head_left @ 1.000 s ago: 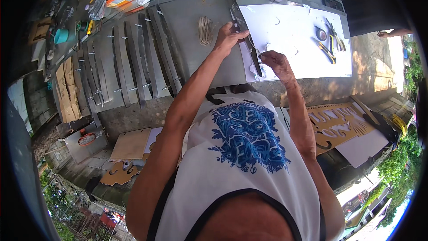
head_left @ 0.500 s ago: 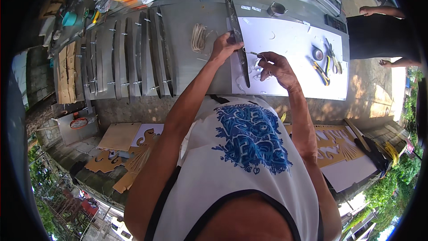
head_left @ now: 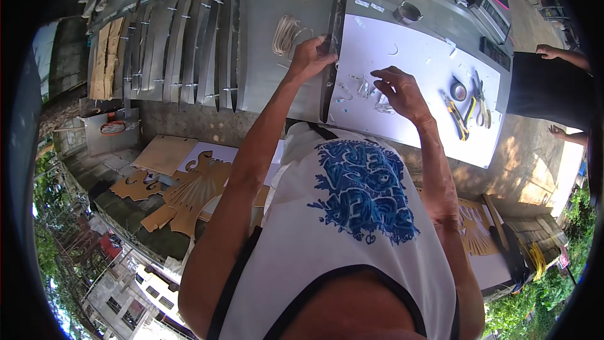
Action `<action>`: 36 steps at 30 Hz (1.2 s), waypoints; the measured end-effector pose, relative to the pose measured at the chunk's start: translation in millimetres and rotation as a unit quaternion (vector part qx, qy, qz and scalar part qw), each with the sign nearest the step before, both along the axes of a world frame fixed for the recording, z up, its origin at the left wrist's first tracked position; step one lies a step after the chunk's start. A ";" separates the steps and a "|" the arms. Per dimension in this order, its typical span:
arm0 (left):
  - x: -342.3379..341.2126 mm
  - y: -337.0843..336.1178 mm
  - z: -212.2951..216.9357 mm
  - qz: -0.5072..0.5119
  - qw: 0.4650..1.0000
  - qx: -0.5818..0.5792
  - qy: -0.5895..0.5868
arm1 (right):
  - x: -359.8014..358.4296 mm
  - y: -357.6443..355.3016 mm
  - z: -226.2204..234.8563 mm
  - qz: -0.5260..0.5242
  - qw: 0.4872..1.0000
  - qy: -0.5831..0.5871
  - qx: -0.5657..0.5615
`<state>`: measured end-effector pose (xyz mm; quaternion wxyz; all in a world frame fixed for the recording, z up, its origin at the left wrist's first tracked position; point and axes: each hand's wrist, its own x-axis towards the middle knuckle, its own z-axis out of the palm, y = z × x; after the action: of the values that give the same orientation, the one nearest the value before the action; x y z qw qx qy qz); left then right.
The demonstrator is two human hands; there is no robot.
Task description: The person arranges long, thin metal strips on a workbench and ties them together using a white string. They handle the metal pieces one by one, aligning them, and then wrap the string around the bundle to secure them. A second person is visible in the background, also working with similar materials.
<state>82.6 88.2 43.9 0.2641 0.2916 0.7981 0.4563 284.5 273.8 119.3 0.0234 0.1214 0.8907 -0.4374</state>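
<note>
My left hand (head_left: 309, 60) is closed on a long, narrow dark metal strip (head_left: 331, 79), gripping it about midway along. The strip stretches away from me along the left edge of a white sheet (head_left: 415, 50). Over that sheet is my right hand (head_left: 402, 94), thumb and fingers apart, with nothing visible between them. Close to its fingertips lie small clear and whitish pieces (head_left: 363, 88), too small to name. A coil of pale cord (head_left: 287, 34) rests left of the strip on the grey metal tabletop (head_left: 261, 9).
Several similar strips (head_left: 189, 50) with small white bits lie in a row at left, beside cardboard (head_left: 106, 60). On the sheet's right are a black tape roll (head_left: 458, 91), a yellow-black cutting tool (head_left: 454, 118) and scissors (head_left: 483, 113). Another person's hand (head_left: 548, 52) shows at right.
My right hand has come away from the strip to the right, over the small pieces, and its fingers have spread. My left hand still holds the strip. The whole view has shifted and turned somewhat.
</note>
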 end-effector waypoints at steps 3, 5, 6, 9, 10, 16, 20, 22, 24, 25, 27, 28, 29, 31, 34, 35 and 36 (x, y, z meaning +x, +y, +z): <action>9.5 -7.0 5.9 0.071 0.997 0.005 -0.042 | -35.6 9.0 -31.6 -0.120 0.983 -0.024 -0.138; 12.2 -11.6 9.5 0.081 0.985 0.018 -0.148 | -66.7 5.5 -51.4 -0.163 0.943 -0.042 -0.287; 9.2 -14.8 8.7 0.086 0.976 0.022 -0.199 | -80.7 -3.7 -59.2 -0.185 0.909 -0.035 -0.371; 11.7 -19.9 6.6 0.125 0.962 0.059 -0.237 | -122.7 -21.5 -76.0 -0.222 0.826 -0.049 -0.516; 14.1 -19.4 7.8 0.143 0.958 0.065 -0.239 | -131.4 -25.5 -78.2 -0.210 0.808 -0.051 -0.548; 39.9 -25.8 60.4 0.134 0.974 0.000 0.182 | -145.4 -55.8 -68.0 -0.169 0.658 0.047 -0.732; 47.7 -22.5 78.9 0.144 0.891 -0.017 0.430 | -159.0 -67.3 -42.1 -0.107 0.546 0.087 -0.826; 36.7 -23.2 85.3 0.138 0.876 -0.032 0.460 | -172.0 -74.0 -11.4 -0.130 0.508 0.111 -0.844; 36.3 -25.7 92.4 0.137 0.867 -0.039 0.478 | -174.9 -73.6 -18.0 -0.101 0.486 0.107 -0.861; 36.7 -28.4 93.1 0.131 0.869 -0.047 0.475 | -175.7 -76.3 -21.5 -0.108 0.484 0.106 -0.862; 31.0 -34.0 97.7 0.125 0.871 -0.041 0.473 | -175.5 -79.8 -11.3 -0.104 0.485 0.107 -0.862; 26.1 -35.5 98.3 0.140 0.904 0.002 0.405 | -178.2 -77.2 -15.6 -0.091 0.500 0.103 -0.855; 22.1 -38.5 98.9 0.154 0.929 0.040 0.333 | -181.2 -75.6 -25.1 -0.076 0.514 0.097 -0.849; 19.6 -42.7 94.7 0.192 0.963 0.156 0.107 | -184.1 -68.2 -39.2 -0.066 0.534 0.073 -0.840; 16.4 -55.5 94.5 0.221 0.925 0.262 -0.167 | -170.5 -54.9 -40.3 -0.024 0.582 0.052 -0.811; 13.8 -65.1 86.2 0.231 0.913 0.277 -0.192 | -165.4 -55.6 -32.3 -0.031 0.591 0.040 -0.805; 13.2 -70.5 81.9 0.227 0.906 0.288 -0.212 | -161.5 -53.3 -27.7 -0.022 0.609 0.039 -0.792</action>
<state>95.8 17.6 125.7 0.2206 0.0625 0.6018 0.7650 123.0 220.5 91.6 0.0661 0.0575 0.1950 -0.9769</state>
